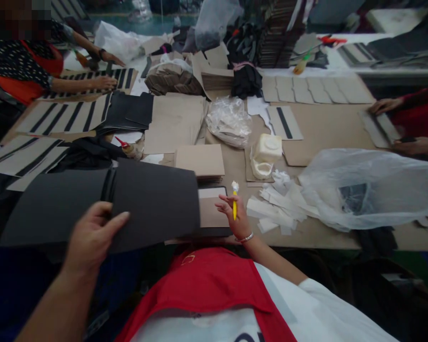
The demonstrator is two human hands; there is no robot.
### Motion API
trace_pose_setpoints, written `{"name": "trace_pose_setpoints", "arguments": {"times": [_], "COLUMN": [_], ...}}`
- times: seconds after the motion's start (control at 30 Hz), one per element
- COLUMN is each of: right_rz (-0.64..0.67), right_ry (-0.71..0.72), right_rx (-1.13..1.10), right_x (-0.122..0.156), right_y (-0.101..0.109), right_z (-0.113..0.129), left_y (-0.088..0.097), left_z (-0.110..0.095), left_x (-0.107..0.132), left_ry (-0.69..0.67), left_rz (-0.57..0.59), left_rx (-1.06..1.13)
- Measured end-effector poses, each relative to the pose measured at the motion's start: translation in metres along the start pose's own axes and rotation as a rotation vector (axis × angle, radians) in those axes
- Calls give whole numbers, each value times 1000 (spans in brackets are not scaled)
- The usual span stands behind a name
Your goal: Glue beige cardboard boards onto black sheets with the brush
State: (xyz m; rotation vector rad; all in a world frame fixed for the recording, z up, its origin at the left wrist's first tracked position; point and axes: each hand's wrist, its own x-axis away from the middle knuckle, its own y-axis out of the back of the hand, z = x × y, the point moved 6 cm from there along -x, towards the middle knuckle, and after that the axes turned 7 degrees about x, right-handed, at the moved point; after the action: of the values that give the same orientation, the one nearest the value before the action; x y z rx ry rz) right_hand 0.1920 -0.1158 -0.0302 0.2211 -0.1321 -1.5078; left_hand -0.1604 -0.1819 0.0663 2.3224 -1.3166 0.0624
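My left hand rests on a large black sheet, thumb and fingers pinching its near edge. A second black sheet lies beside it on the left. My right hand holds a yellow-handled glue brush upright, its white tip upward, with the other fingers spread over a brown card panel framed in black. A small stack of brown cards lies just beyond.
A white glue jug and torn white paper strips sit to the right, beside a big clear plastic bag. Striped card panels cover the left. Other people's hands work at the far left and right.
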Motion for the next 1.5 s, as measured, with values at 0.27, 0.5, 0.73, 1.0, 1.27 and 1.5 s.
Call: {"name": "trace_pose_setpoints", "arguments": {"times": [0.27,0.5,0.73,1.0,1.27,1.5], "right_rz": [-161,49,-69,119,397,29], "right_ry": [38,50,159,-85,-308,-320], "right_rx": [669,1096,978,171,104,122], "right_x": [8,7,-35,-159,-238,-275], "right_y": [22,1,46,-21,-125,-84], "right_z": [-49,-64,-16,40,2,-13], "left_y": [-145,-132,-122,-241,-296,-290], "left_z": [109,127,95,-6,16,8], "left_x": [3,-17,-21,-41,-80,-77], "left_ry": [-9,-184,-466,-1032,-878,-901], "left_rz": [261,232,156,353,449,474], "left_rx": [-70,-413,-429,-628,-884,-899]}}
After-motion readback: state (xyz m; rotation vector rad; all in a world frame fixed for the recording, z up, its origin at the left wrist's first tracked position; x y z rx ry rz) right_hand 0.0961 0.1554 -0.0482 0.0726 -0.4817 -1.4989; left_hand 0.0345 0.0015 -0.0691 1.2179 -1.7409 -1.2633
